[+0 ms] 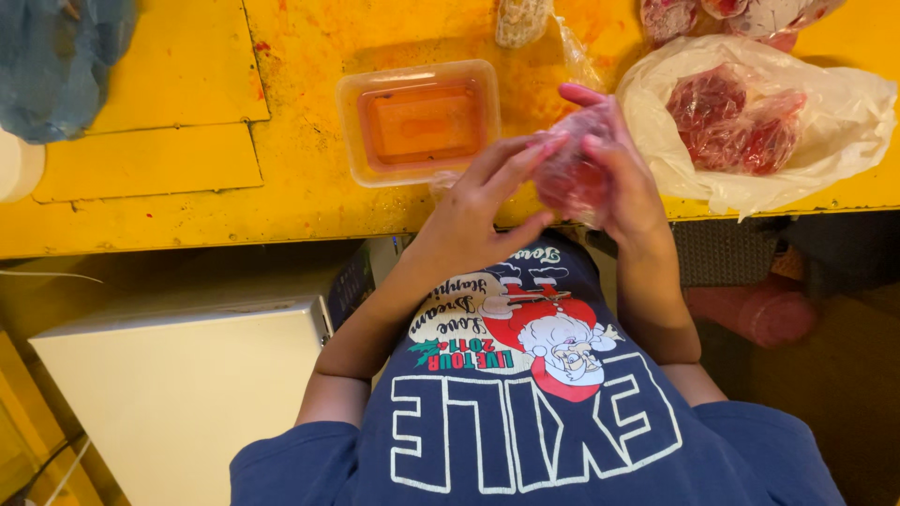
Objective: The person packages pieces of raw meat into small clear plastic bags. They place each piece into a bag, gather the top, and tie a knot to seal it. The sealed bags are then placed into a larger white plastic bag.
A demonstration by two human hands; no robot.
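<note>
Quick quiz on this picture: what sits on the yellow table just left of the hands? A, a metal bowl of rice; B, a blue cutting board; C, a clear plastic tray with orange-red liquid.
C: the clear plastic tray holding orange-red liquid rests on the yellow table, just beyond the left hand.

Both hands (553, 192) around a red-filled plastic packet (574, 173) — beside tray (418, 124)

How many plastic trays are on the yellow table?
1. The clear tray sits on the yellow table, just beyond the left hand. Others may lie outside the picture.
</note>
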